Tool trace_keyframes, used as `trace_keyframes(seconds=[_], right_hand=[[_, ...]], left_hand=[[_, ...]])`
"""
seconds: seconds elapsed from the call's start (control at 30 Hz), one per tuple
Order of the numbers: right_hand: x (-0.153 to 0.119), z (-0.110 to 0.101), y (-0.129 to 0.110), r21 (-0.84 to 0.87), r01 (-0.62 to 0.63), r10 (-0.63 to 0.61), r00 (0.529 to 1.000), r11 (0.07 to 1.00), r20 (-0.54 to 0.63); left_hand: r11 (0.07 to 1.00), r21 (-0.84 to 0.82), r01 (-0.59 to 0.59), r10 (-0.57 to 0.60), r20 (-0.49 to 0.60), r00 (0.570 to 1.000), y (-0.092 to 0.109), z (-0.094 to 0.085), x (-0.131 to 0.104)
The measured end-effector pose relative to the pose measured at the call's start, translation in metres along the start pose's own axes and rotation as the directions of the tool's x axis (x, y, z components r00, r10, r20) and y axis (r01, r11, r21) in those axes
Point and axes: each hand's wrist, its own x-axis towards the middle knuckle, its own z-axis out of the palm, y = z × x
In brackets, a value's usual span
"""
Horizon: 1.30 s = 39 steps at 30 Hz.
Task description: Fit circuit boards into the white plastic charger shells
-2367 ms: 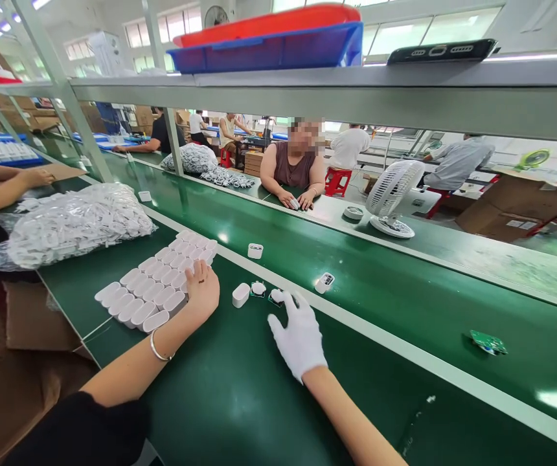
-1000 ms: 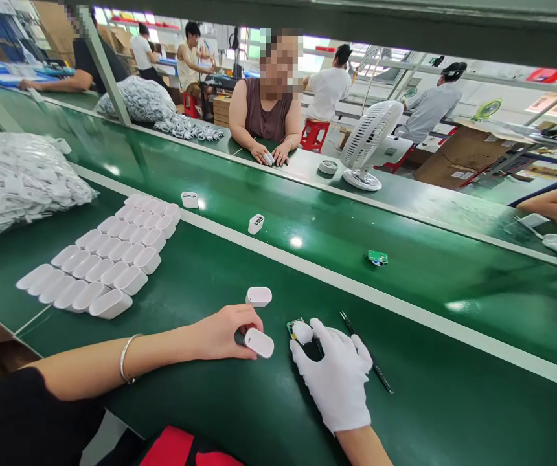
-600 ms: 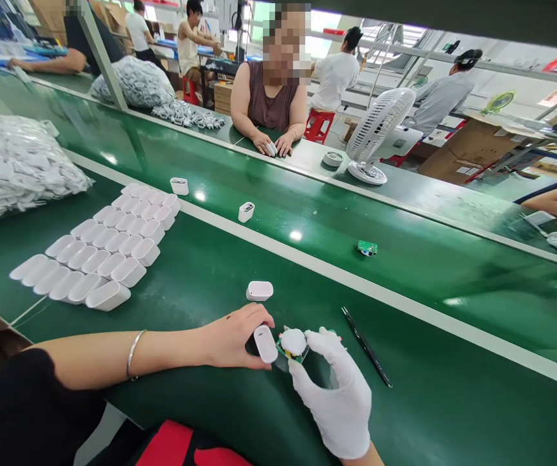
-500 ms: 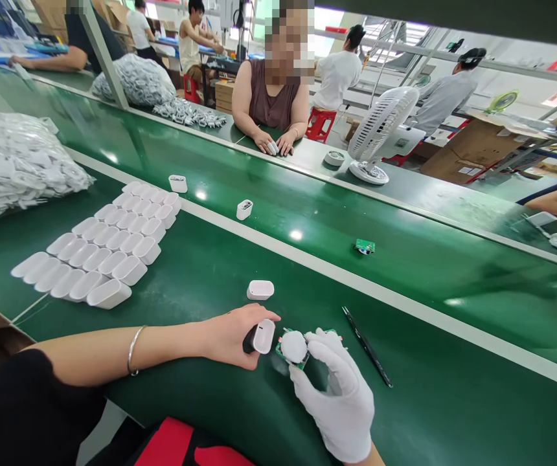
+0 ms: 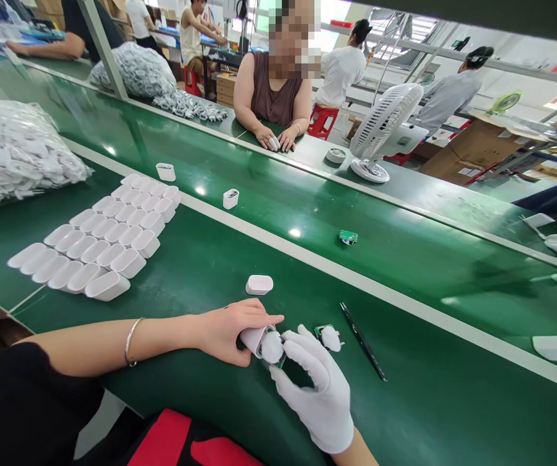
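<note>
My bare left hand (image 5: 230, 331) grips a white oval plastic housing (image 5: 252, 340), tilted with its mouth toward the right. At that mouth is a green circuit board with a round white pad (image 5: 272, 348), pinched between the thumb and fingers of my gloved right hand (image 5: 315, 388). The board's left edge overlaps the housing's opening; how far in it sits is hidden. Just beyond my right fingers lies a second circuit board with a white pad (image 5: 329, 337). Another white housing (image 5: 260, 285) stands upright behind my left hand.
Black tweezers (image 5: 363, 341) lie to the right. Rows of white housings (image 5: 89, 236) stand at left, near a bag of white parts (image 5: 16, 152). Past the white strip (image 5: 307, 259), a board (image 5: 348, 237) and several housings sit on the green belt. A person (image 5: 276, 97) sits opposite, beside a fan (image 5: 385, 129).
My right hand has moved left with the circuit board, bringing it to the housing's mouth. My left hand has tipped the housing toward it. Items on the belt have shifted left.
</note>
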Motion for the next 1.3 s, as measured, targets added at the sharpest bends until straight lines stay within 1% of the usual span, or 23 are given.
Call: trace_keyframes(seconds=[0.17, 0.33, 0.4, 0.47, 0.5, 0.53, 0.57, 0.6, 0.63, 0.67, 0.7, 0.73, 0.8, 0.9, 0.97, 1.03, 1.07, 1.1, 1.17, 1.2, 1.23, 1.27, 1.3], right_hand=[[0.004, 0.000, -0.001, -0.050, 0.018, -0.017, 1.000, 0.999, 0.021], [0.008, -0.002, -0.002, -0.125, 0.077, -0.073, 0.996, 0.989, 0.043], [0.007, -0.001, -0.002, -0.126, 0.072, -0.064, 0.996, 0.989, 0.064], [0.006, 0.000, -0.003, -0.066, 0.018, -0.012, 0.997, 0.998, 0.081], [0.005, 0.001, -0.004, -0.004, -0.050, 0.050, 0.994, 0.999, 0.093], [0.005, 0.000, -0.006, 0.084, -0.153, 0.144, 0.984, 0.985, 0.108], [0.005, 0.000, -0.007, 0.188, -0.285, 0.263, 0.955, 0.940, 0.137], [0.006, -0.001, -0.009, 0.296, -0.425, 0.384, 0.904, 0.856, 0.188], [0.007, -0.001, -0.011, 0.393, -0.548, 0.482, 0.836, 0.738, 0.261], [0.009, -0.002, -0.012, 0.468, -0.637, 0.539, 0.769, 0.612, 0.344], [0.010, -0.002, -0.013, 0.516, -0.693, 0.559, 0.716, 0.503, 0.418], [0.012, -0.001, -0.014, 0.536, -0.731, 0.559, 0.676, 0.423, 0.480], [0.015, 0.002, -0.015, 0.521, -0.786, 0.564, 0.609, 0.333, 0.558], [0.017, 0.009, -0.019, 0.464, -0.848, 0.633, 0.510, 0.257, 0.582], [0.018, 0.011, -0.022, 0.465, -0.857, 0.661, 0.484, 0.224, 0.574], [0.019, 0.009, -0.022, 0.470, -0.855, 0.654, 0.487, 0.222, 0.579], [0.020, 0.006, -0.021, 0.457, -0.856, 0.632, 0.496, 0.242, 0.596], [0.021, 0.003, -0.017, 0.429, -0.856, 0.601, 0.510, 0.288, 0.615], [0.026, -0.007, -0.004, 0.341, -0.821, 0.566, 0.565, 0.458, 0.601], [0.031, -0.013, 0.006, 0.285, -0.786, 0.577, 0.603, 0.549, 0.551], [0.037, -0.017, 0.018, 0.223, -0.745, 0.599, 0.647, 0.629, 0.472], [0.045, -0.021, 0.032, 0.160, -0.712, 0.632, 0.688, 0.684, 0.356], [0.055, -0.023, 0.046, 0.098, -0.697, 0.653, 0.705, 0.711, 0.275]], left_hand=[[0.999, 0.031, -0.019, 0.019, 0.000, 1.000, 0.000, 0.001, 0.000], [0.998, 0.052, -0.029, 0.029, 0.007, 1.000, -0.002, 0.003, -0.001], [0.998, 0.060, -0.035, 0.035, 0.007, 0.999, -0.002, 0.003, -0.001], [0.997, 0.056, -0.044, 0.044, 0.000, 0.999, -0.002, 0.002, -0.001], [0.998, 0.047, -0.048, 0.048, -0.009, 0.999, -0.001, 0.002, -0.001], [0.998, 0.033, -0.053, 0.053, -0.020, 0.998, -0.001, 0.002, 0.000], [0.998, 0.016, -0.057, 0.057, -0.029, 0.998, 0.000, 0.001, 0.001], [0.998, -0.002, -0.062, 0.062, -0.034, 0.998, 0.002, 0.001, 0.002], [0.997, -0.021, -0.071, 0.070, -0.035, 0.997, 0.003, 0.001, 0.002], [0.996, -0.037, -0.081, 0.080, -0.030, 0.996, 0.004, 0.001, 0.003], [0.994, -0.053, -0.094, 0.093, -0.024, 0.995, 0.006, 0.001, 0.004], [0.992, -0.068, -0.105, 0.105, -0.017, 0.994, 0.007, 0.000, 0.004], [0.991, -0.073, -0.110, 0.110, 0.000, 0.994, 0.008, 0.000, 0.004], [0.999, 0.004, -0.040, 0.039, 0.055, 0.998, 0.009, -0.001, 0.003], [0.999, 0.043, 0.008, -0.012, 0.089, 0.996, 0.010, -0.002, 0.003], [0.999, 0.022, 0.028, -0.030, 0.107, 0.994, 0.011, -0.002, 0.003], [0.999, -0.002, 0.034, -0.033, 0.102, 0.994, 0.011, -0.001, 0.003], [0.999, -0.031, 0.038, -0.035, 0.090, 0.995, 0.011, -0.001, 0.003], [0.995, -0.083, 0.062, -0.057, 0.058, 0.997, 0.011, 0.000, 0.004], [0.991, -0.099, 0.090, -0.086, 0.047, 0.995, 0.011, 0.000, 0.004], [0.986, -0.105, 0.131, -0.126, 0.046, 0.991, 0.011, 0.000, 0.005], [0.979, -0.105, 0.176, -0.171, 0.057, 0.984, 0.011, 0.000, 0.005], [0.970, -0.101, 0.220, -0.213, 0.076, 0.974, 0.011, 0.000, 0.005]])
